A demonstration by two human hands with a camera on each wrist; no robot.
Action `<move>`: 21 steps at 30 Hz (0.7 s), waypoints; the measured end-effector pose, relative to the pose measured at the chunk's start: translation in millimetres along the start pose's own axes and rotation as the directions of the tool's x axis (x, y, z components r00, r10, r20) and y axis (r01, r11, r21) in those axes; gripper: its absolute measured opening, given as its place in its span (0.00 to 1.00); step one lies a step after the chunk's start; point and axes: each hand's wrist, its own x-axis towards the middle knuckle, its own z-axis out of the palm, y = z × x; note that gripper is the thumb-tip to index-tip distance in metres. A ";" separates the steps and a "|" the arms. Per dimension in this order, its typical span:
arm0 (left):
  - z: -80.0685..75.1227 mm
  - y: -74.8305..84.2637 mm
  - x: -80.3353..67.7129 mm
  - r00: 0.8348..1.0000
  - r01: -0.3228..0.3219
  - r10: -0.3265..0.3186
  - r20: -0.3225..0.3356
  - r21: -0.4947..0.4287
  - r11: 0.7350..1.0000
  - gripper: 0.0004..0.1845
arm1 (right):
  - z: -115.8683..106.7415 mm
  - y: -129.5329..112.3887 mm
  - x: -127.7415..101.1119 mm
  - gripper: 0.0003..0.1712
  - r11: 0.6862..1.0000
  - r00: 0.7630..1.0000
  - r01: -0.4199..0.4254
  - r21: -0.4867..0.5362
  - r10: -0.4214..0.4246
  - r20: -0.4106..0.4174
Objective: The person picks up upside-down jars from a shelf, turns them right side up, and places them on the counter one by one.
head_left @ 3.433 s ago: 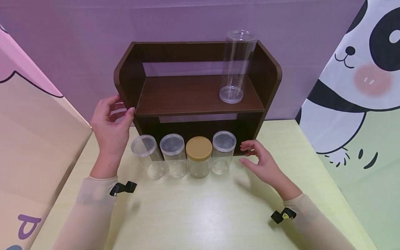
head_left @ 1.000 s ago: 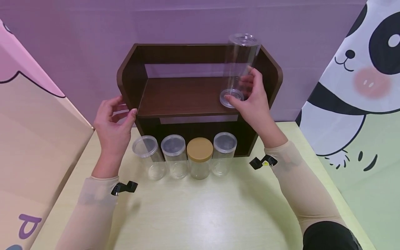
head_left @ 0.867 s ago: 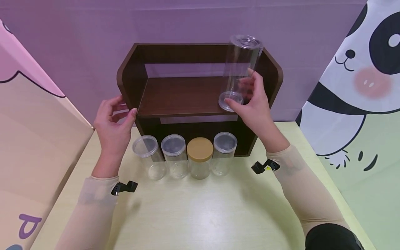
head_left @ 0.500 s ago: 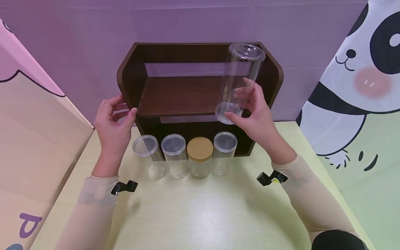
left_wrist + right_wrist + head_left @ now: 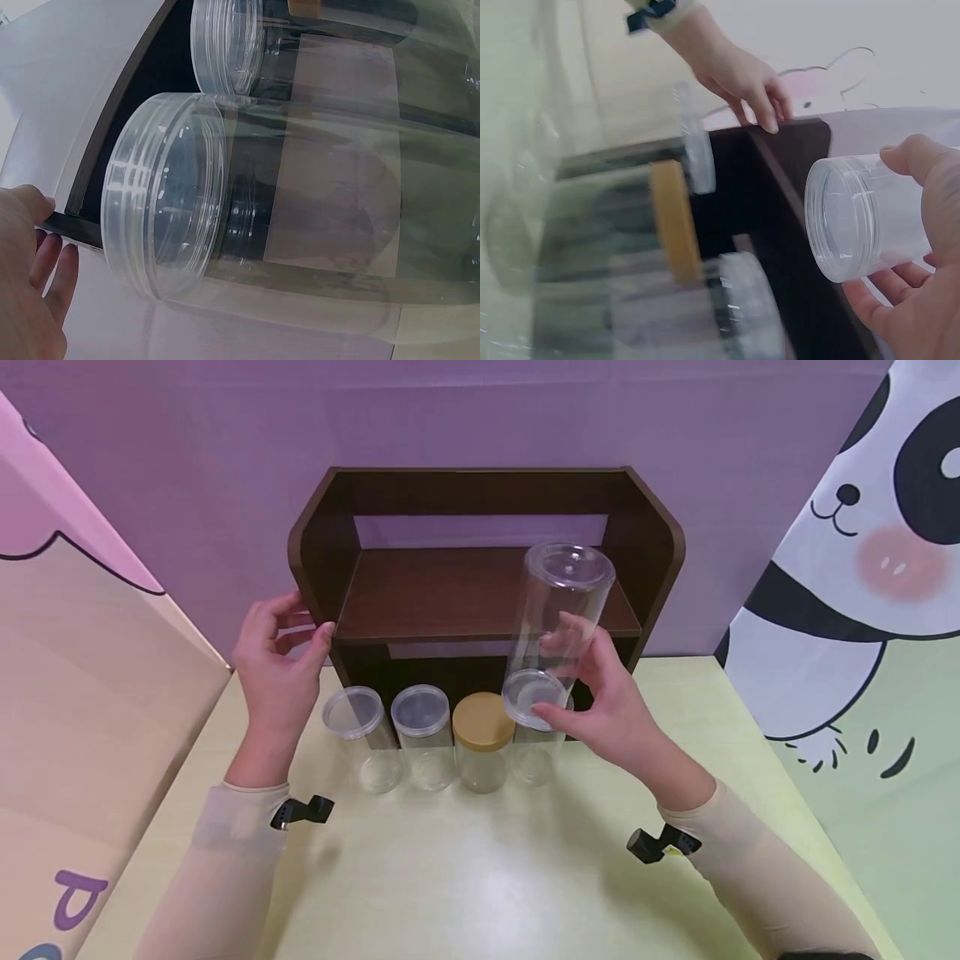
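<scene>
Lifted off shelf [image 5: 450, 593] — tall jar [image 5: 558, 627] in right hand [image 5: 607, 714].

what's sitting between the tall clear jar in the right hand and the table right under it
The right hand holds the tall clear jar in the air, its base over the rightmost short clear jar in the row before the shelf. That jar stands directly beneath it; bare table lies nearer the person.
</scene>
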 end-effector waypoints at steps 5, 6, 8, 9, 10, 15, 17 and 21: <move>-0.9 -3.5 -0.1 1.000 0.002 -0.002 0.010 -0.013 1.000 0.22 | 11.9 8.5 -21.1 0.58 1.000 0.999 0.005 0.001 -0.005 0.050; -1.0 -3.9 -0.1 1.000 0.001 0.000 0.008 -0.017 1.000 0.22 | 14.2 10.6 -24.6 0.58 1.000 0.998 0.007 -0.001 -0.007 0.056; -1.1 -4.3 0.1 1.000 -0.005 0.005 0.006 -0.025 1.000 0.22 | 18.6 14.5 -30.6 0.58 1.000 0.998 0.012 -0.016 -0.011 0.064; -1.1 -4.5 0.3 1.000 -0.008 0.008 0.004 -0.028 1.000 0.22 | 20.7 16.5 -33.6 0.58 1.000 0.998 0.013 -0.019 -0.012 0.067; -1.1 -4.6 0.6 1.000 -0.011 0.011 0.002 -0.033 0.999 0.22 | 22.8 18.1 -36.5 0.58 1.000 0.998 0.013 -0.026 -0.011 0.070; -2.1 -5.0 1.5 1.000 -0.014 0.015 0.004 -0.027 1.000 0.22 | 30.9 20.0 -49.7 0.52 0.999 0.997 0.013 -0.043 -0.009 0.079; -2.6 -5.1 1.6 1.000 -0.012 0.012 0.004 -0.022 1.000 0.22 | 32.7 17.6 -52.6 0.51 0.999 0.997 0.012 -0.044 -0.009 0.081; -3.7 -4.8 1.9 1.000 -0.007 0.007 0.001 -0.018 1.000 0.22 | 35.4 13.0 -53.7 0.52 0.999 0.996 0.012 -0.040 -0.009 0.091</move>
